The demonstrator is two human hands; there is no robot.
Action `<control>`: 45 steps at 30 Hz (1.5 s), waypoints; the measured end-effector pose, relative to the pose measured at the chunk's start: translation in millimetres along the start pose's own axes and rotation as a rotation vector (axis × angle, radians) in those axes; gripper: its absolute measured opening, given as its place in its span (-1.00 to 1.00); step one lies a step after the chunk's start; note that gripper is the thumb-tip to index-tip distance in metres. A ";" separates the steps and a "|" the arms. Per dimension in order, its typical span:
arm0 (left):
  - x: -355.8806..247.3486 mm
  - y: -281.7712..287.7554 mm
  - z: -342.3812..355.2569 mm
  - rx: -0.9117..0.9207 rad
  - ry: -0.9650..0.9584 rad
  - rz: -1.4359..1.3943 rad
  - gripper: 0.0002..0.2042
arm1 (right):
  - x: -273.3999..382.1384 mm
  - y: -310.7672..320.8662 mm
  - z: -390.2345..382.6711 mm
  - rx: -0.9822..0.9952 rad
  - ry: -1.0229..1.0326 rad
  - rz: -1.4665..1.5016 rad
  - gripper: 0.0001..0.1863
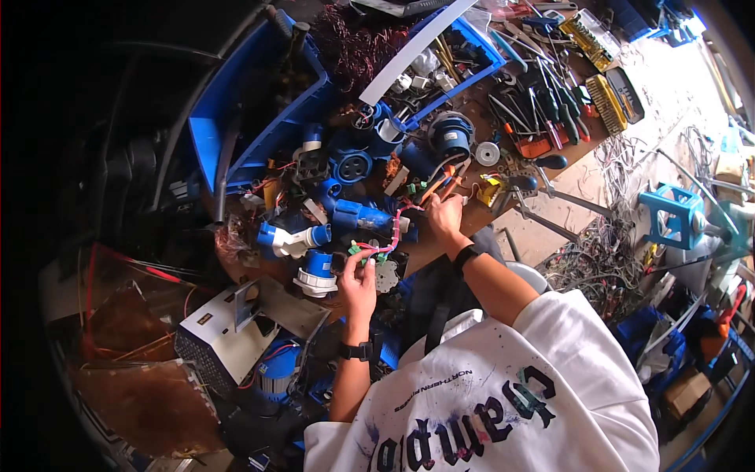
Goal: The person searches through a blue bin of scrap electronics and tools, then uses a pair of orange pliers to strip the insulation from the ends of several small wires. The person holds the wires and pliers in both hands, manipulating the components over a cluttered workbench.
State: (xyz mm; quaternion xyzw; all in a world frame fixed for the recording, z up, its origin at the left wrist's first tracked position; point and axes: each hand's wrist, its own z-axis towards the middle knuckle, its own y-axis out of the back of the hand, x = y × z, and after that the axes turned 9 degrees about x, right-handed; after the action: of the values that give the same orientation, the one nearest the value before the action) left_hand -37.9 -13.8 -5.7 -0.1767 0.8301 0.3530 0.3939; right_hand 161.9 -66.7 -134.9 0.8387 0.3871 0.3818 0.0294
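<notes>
My left hand (359,289) pinches a pink-red wire bundle (393,236) near a green terminal block (381,257). The bundle runs up and right toward my right hand (446,218). That hand's fingers are closed at the bench edge, around what looks like an orange-handled hand tool (438,187); its working end is hard to make out. Below the terminal block hangs a pale round disc (386,277). Just beyond the wires lies a blue cylindrical plug (358,216). Left of my left hand are a blue-and-white connector (316,271) and a white-and-blue splitter (295,239).
Blue bins (259,118) stand at the back left. Screwdrivers and pliers (554,106) lie at the back right beside yellow bit cases (605,102). A tangle of wires (586,267) and a light-blue stool (672,216) are to the right. A white metal box (228,334) sits at the lower left.
</notes>
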 end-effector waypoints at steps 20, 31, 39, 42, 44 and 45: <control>24.7 43.3 42.2 0.162 0.121 -0.303 -0.84 | 68.4 247.4 -144.3 0.611 0.470 -0.262 -0.77; 43.2 41.4 35.6 0.239 0.097 -0.255 -0.85 | 106.4 783.7 -188.4 -0.322 0.538 -0.399 -0.64; 62.3 49.7 33.1 0.263 0.068 -0.285 -0.88 | 294.1 792.7 -290.7 -1.153 1.251 -0.186 -0.74; 52.4 43.7 45.7 0.277 0.057 -0.240 -0.87 | 365.8 705.7 -348.3 -1.269 1.718 -0.071 -0.77; 28.1 35.1 53.8 0.310 0.058 -0.176 -0.84 | 396.8 641.2 -350.8 -1.260 1.951 -0.158 -0.79; 23.1 32.1 61.8 0.329 0.041 -0.172 -0.84 | 408.6 604.1 -336.4 -1.236 2.022 -0.257 -0.80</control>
State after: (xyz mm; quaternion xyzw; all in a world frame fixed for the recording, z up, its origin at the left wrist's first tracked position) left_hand -38.0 52.8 -36.6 -0.1875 0.8662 0.1740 0.4294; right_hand 484.5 -297.0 563.7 -0.0438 0.0664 0.9858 0.1480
